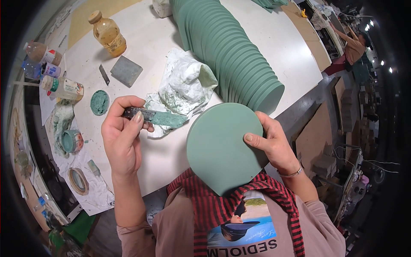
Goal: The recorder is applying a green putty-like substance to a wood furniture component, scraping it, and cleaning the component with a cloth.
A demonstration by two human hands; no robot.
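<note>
In my left hand (pixel 124 139) a small putty knife (pixel 169 120) is gripped by its dark handle, its blade coated with green paste. My right hand (pixel 274 143) holds a smooth green teardrop-shaped panel (pixel 224 145) by its right edge, thumb on top and fingers underneath. The panel's pointed end faces my body, and the blade lies a little left of its rim. Behind the knife is a crumpled white cloth (pixel 184 81) smeared with green. A long row of similar green panels (pixel 231 51) leans in overlapping order beyond it.
On the white table (pixel 295 77) at left are a lid of green paste (pixel 99 103), a grey block (pixel 126 71), a loose blade (pixel 104 74), and an amber bottle (pixel 108 34). More bottles (pixel 64 88) and a paste jar (pixel 72 141) line the left edge. Another person (pixel 352 49) works far right.
</note>
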